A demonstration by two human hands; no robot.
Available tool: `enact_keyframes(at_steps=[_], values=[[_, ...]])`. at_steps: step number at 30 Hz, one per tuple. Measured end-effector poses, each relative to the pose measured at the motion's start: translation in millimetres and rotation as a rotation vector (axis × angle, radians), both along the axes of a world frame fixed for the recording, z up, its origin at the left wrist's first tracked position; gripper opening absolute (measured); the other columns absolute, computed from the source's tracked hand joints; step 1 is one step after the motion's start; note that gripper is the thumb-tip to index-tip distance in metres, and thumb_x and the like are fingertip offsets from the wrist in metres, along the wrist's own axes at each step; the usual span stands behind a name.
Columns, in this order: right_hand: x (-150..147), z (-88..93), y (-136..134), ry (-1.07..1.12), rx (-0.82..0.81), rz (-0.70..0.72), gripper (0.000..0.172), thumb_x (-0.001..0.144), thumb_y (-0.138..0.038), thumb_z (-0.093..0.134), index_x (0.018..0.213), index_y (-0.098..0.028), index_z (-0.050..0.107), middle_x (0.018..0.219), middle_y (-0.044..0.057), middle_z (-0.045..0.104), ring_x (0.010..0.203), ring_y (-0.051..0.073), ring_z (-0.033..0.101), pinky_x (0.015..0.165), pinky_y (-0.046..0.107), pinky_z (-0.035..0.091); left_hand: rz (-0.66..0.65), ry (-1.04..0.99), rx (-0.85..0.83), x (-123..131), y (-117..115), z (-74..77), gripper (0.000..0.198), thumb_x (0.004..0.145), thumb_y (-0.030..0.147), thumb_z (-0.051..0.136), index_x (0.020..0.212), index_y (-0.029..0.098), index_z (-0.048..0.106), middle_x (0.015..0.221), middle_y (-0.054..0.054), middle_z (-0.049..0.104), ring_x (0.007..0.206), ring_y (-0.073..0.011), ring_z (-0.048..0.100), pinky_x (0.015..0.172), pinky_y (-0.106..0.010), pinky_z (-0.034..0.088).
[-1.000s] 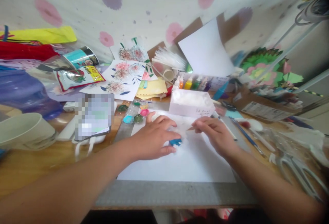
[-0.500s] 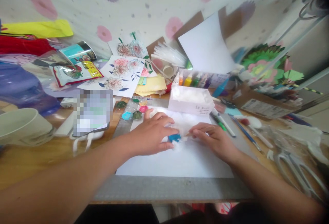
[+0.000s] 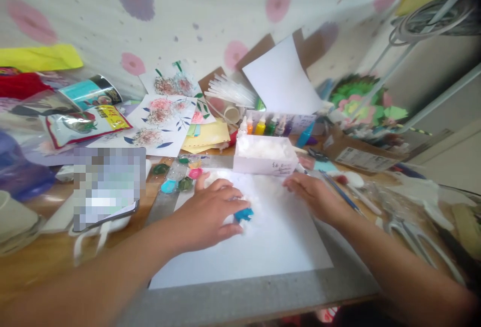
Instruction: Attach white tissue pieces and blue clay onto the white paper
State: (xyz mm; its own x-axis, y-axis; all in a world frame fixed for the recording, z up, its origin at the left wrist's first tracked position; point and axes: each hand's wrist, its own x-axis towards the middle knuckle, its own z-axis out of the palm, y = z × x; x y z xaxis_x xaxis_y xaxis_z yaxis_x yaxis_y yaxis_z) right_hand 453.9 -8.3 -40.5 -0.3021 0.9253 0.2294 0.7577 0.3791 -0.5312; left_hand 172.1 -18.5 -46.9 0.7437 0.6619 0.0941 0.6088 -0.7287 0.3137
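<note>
My left hand lies on a white sheet of paper, its fingers curled over a small blue object with white fluff around it. My right hand rests flat on the sheet's right part, fingers close together and pointing left, with nothing visible in it. A white box of cotton-like stuff stands just beyond both hands. The sheet lies on a grey mat.
A paint palette with coloured blobs lies left of the sheet. Small paint bottles, flower pictures and paper stand behind. Scissors and brushes lie at the right, a pixelated phone and a cup at the left.
The view has shifted right and tilted. My right hand drew away from the blue object and moved up toward the white box; my left hand stayed on the blue object.
</note>
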Motion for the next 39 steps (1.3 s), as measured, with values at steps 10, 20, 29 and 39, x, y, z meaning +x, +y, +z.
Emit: enact_keyframes(at_steps=[10, 20, 29, 39], values=[[-14.4, -20.8, 8.0, -0.274, 0.064, 0.063, 0.016, 0.079, -0.026, 0.059, 0.088, -0.016, 0.067, 0.086, 0.007, 0.063, 0.079, 0.021, 0.06, 0.073, 0.032, 0.046, -0.001, 0.029, -0.022, 1.3, -1.4, 2.5, 0.036, 0.084, 0.043, 0.059, 0.12, 0.036, 0.055, 0.122, -0.002, 0.058, 0.118, -0.0289, 0.04, 0.104, -0.056, 0.01], [-23.4, -8.3, 3.3, -0.146, 0.102, -0.055, 0.018, 0.081, -0.021, 0.052, 0.065, -0.02, 0.061, 0.066, 0.002, 0.063, 0.06, 0.017, 0.057, 0.055, 0.026, 0.041, -0.025, 0.002, 0.015, 0.5, -2.6, 1.3, 0.037, 0.083, 0.044, 0.061, 0.118, 0.033, 0.056, 0.119, -0.002, 0.06, 0.117, -0.0279, 0.041, 0.103, -0.052, 0.014], [-57.5, -4.6, -31.6, -0.103, 0.078, 0.301, 0.013, 0.081, -0.013, 0.054, 0.076, -0.02, 0.064, 0.075, 0.003, 0.061, 0.066, 0.014, 0.056, 0.06, 0.026, 0.042, -0.031, 0.002, 0.062, 0.6, -1.3, -1.4, 0.027, 0.081, 0.045, 0.062, 0.101, 0.026, 0.062, 0.112, -0.003, 0.06, 0.113, -0.0266, 0.043, 0.102, -0.049, 0.019], [-51.1, 19.3, -29.3, 0.237, 0.136, 0.101, 0.045, 0.095, -0.042, 0.037, 0.066, -0.021, 0.065, 0.087, 0.009, 0.069, 0.081, 0.02, 0.063, 0.072, 0.034, 0.05, -0.032, 0.033, 0.06, 2.9, -1.7, 0.9, 0.029, 0.081, 0.045, 0.062, 0.102, 0.026, 0.062, 0.115, -0.005, 0.061, 0.114, -0.0288, 0.042, 0.103, -0.055, 0.013]])
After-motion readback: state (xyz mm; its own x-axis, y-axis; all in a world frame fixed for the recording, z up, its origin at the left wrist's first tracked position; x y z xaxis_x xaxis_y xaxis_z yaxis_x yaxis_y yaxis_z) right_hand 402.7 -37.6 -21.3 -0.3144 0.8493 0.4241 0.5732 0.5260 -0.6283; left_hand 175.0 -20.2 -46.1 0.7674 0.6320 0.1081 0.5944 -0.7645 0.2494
